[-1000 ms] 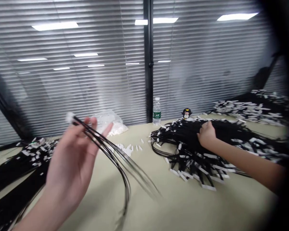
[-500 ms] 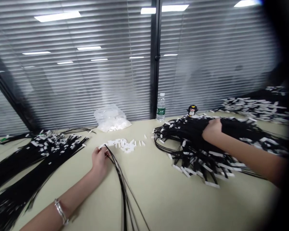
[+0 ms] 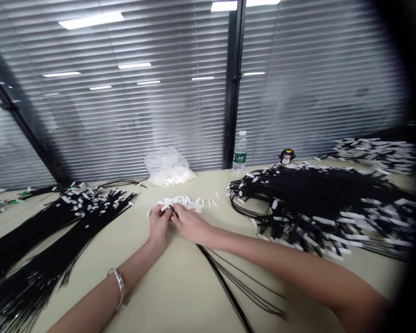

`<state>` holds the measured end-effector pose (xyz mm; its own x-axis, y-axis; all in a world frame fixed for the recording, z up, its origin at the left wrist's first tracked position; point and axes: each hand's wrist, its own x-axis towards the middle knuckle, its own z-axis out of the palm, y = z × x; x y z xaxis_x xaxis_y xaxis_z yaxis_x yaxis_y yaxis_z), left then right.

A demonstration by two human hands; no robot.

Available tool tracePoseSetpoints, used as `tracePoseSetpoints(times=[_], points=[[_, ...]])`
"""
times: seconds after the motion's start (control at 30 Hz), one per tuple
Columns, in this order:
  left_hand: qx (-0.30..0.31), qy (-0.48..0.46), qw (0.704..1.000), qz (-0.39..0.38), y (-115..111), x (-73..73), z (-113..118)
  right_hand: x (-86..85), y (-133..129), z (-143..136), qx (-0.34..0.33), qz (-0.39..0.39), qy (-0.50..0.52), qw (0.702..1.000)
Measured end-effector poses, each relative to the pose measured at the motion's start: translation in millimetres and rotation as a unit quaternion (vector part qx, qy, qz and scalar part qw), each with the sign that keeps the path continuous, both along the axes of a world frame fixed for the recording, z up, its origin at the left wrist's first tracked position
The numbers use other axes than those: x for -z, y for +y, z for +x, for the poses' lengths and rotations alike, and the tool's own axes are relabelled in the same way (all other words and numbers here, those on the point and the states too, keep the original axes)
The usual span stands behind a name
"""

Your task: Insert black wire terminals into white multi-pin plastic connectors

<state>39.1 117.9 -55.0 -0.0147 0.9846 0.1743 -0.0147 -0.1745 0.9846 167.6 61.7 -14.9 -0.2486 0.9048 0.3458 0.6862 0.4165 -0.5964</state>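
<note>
My left hand [image 3: 159, 224] and my right hand [image 3: 191, 225] meet at mid-table, fingers pinched together around the end of some thin black cables [image 3: 225, 286]. The cables run out from beneath my right hand towards the front edge of the table. A short black piece shows between the fingertips; what exactly each fingertip touches is hidden. Just behind my hands lies a pile of small white connector housings [image 3: 185, 200], a few of them strewn to the right.
Black cable bundles with white ends [image 3: 31, 263] lie at left. A large heap of black cables [image 3: 308, 189] covers the right side. At the back stand a clear plastic bag [image 3: 168, 167], a water bottle [image 3: 240, 155] and a penguin figure [image 3: 286, 157]; blinds [image 3: 142, 115] rise behind.
My right hand has come from the cable heap on the right to meet my left hand. The cables now trail further right. The view has shifted slightly left.
</note>
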Motion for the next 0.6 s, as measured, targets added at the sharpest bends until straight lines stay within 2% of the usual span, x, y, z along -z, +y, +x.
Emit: tracePoseSetpoints(times=[0.1,0.27,0.37,0.5,0.6], points=[[0.028,0.027,0.999,0.010,-1.6,-0.7,1.1,19.3,10.1,-7.2,-0.006,-0.039,0.109,0.993],[0.060,0.046,0.997,0.027,-1.9,-0.3,4.4,41.7,20.5,11.4,-0.021,-0.125,0.224,0.966],[0.088,0.051,0.994,0.031,0.6,-0.6,2.1,46.6,20.5,19.5,-0.043,-0.159,0.253,0.953],[0.181,0.066,0.981,0.006,5.7,-0.5,-5.2,49.2,22.0,22.9,-0.067,-0.181,0.258,0.947],[0.247,0.065,0.967,-0.016,9.5,-2.4,-11.4,51.1,23.8,21.5,-0.062,-0.179,0.246,0.951]])
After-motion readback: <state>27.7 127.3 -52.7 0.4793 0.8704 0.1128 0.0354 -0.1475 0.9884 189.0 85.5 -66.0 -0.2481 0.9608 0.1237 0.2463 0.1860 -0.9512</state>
